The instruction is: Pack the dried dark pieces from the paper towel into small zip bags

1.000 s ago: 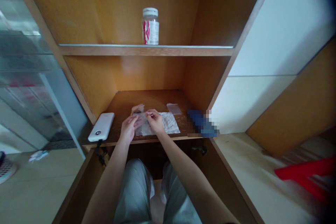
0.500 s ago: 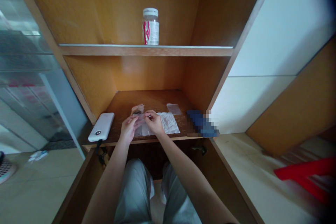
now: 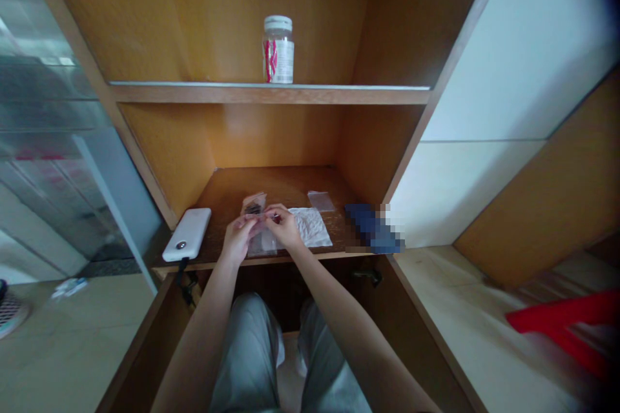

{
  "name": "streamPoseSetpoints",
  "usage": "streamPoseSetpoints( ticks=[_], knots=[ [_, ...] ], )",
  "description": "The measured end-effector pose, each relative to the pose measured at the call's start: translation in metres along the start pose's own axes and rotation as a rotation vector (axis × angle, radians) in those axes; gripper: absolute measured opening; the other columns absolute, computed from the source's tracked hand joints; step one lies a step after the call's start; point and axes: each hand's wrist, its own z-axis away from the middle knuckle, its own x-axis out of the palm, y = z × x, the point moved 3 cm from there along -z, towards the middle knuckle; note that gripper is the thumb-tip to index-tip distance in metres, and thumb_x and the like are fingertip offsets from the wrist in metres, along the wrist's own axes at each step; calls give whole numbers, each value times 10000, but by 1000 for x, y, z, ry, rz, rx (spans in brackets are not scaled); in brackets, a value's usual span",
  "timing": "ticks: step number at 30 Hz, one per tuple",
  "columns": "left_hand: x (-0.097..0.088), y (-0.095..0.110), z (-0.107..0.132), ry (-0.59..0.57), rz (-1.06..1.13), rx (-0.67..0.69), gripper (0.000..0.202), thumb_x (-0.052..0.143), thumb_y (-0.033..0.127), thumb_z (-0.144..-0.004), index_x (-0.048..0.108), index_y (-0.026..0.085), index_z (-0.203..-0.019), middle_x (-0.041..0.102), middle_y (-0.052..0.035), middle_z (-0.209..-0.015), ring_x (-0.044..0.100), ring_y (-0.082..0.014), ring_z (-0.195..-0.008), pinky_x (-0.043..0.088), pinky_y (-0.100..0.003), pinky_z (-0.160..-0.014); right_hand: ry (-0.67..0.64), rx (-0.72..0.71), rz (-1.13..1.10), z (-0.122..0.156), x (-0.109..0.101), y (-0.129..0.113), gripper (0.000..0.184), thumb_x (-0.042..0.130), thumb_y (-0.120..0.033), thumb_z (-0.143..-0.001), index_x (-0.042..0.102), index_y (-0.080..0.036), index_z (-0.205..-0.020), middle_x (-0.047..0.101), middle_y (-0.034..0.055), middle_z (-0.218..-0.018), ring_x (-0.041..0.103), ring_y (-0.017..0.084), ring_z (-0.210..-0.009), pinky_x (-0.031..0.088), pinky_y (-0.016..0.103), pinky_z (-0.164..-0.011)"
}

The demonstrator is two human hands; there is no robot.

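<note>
Near the shelf's [image 3: 285,181] front edge, I see my right hand [image 3: 285,228] has edged toward my left hand [image 3: 235,239], both pinching a clear bag [image 3: 260,226]; handling seems unfinished.

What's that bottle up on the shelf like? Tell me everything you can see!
The bottle is see-through, looks like plastic, and has a white lid on top. Its label is white with fine print, and pink toward the left. It stands upright near the front of the upper shelf, and only that shelf touches it.
</note>
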Motion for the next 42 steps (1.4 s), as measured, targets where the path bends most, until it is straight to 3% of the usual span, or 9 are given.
streamPoseSetpoints(
  ticks=[13, 20, 30, 34, 39, 42],
  knots=[
    [1, 0, 1, 38, -57, -11, 189, 740, 210, -522, 647, 105, -648, 658, -44, -668, 614, -147, -645, 503, -328, -742, -24, -57, 32, 0, 1, 3, 53, 570, -198, -693, 622, -203, -702, 588, 30, -837, 560, 147, -815, 445, 277, -721],
    [-3, -5, -3, -41, 50, -46, 232, 719, 247, -604, 654, 109, -779, 689, -86, -820, 653, -201, -774, 489, -387, -810, 48, 9, 44, -1, -2, 0, 120, 511, -246, -752, 623, -204, -752, 599, 34, -831, 558, 137, -760, 434, 241, -609],
    [-3, -5, -4, -70, 74, -92, 238, 648, 242, -692, 628, 92, -875, 682, -133, -895, 656, -214, -805, 498, -378, -795, 62, 8, 63, -3, -2, 8, 165, 489, -305, -793, 615, -201, -774, 608, 47, -837, 561, 157, -813, 447, 279, -694],
    [-2, -2, -3, -77, 80, -83, 271, 595, 280, -738, 604, 95, -936, 677, -143, -912, 658, -213, -788, 499, -379, -783, 163, 53, -22, -1, -5, 6, 169, 506, -344, -778, 569, -197, -832, 596, 30, -820, 559, 137, -734, 450, 253, -647],
    [0, 1, -2, -90, 97, -68, 282, 573, 298, -753, 588, 109, -961, 676, -137, -920, 654, -210, -805, 495, -365, -783, 84, 112, -38, 1, -3, 5, 282, 502, -389, -769, 539, -194, -569, 533, -13, -547, 503, 122, -548, 408, 238, -533],
    [-1, 0, -2, -46, 110, -64, 248, 579, 299, -742, 584, 119, -914, 688, -107, -820, 657, -199, -751, 505, -348, -731, 142, 157, -114, -1, -5, 9, 260, 517, -387, -753, 588, -187, -602, 585, 2, -591, 531, 132, -579, 426, 252, -568]
  ],
)
